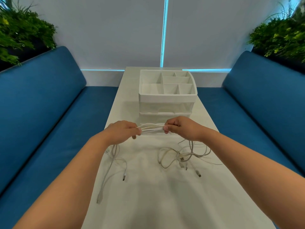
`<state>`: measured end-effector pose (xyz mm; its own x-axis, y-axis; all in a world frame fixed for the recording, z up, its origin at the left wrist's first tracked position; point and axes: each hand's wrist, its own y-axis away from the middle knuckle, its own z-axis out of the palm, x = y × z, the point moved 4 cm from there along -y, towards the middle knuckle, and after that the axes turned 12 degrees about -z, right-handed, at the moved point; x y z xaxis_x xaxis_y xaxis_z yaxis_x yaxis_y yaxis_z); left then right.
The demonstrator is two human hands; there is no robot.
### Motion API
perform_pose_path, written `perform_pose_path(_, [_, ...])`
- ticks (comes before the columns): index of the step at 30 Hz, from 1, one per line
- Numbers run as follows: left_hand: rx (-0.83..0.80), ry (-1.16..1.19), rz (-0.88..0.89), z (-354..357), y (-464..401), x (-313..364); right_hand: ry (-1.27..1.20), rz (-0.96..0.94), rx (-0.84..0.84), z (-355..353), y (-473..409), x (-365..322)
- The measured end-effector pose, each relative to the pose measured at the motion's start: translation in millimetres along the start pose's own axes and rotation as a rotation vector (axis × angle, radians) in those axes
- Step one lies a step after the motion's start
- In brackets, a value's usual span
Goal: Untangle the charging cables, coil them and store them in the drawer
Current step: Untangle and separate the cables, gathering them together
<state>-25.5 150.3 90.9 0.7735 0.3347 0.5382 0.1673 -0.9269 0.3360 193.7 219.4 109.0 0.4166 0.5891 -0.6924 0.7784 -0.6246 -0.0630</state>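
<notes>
Several white charging cables (151, 128) stretch as a short bundle between my two hands above the white table (148, 204). My left hand (123, 130) pinches the bundle's left end; loose cable ends (113, 164) hang from it onto the table, with plugs lying near the left edge. My right hand (179, 128) grips the right end, and a tangle of cable loops and plugs (183, 157) trails below it. Just behind my hands stands a white drawer unit (166, 104) with two clear drawers, both closed, and a divided tray on top.
Blue sofa cushions (49, 113) run along both sides of the narrow table. Green plants (21, 32) stand behind the backrests at left and right. A white wall with a lit blue strip closes the far end.
</notes>
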Motion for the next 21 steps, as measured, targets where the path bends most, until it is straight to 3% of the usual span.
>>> perform_pose_path(2, [0.115, -0.122, 0.044, -2, 4, 20, -0.005, 0.004, -0.021, 6, -4, -4])
perform_pose_path(6, [0.129, 0.019, 0.161, 21, 14, 82, 0.009, -0.021, -0.02, 16, -12, -17])
perform_pose_path(12, [0.483, -0.16, 0.19, 36, 14, 99, -0.257, 0.007, 0.038, 9, 0, -24])
perform_pose_path(21, [0.391, -0.115, 0.207, 35, 17, 91, -0.453, -0.052, -0.174, 24, 13, -33])
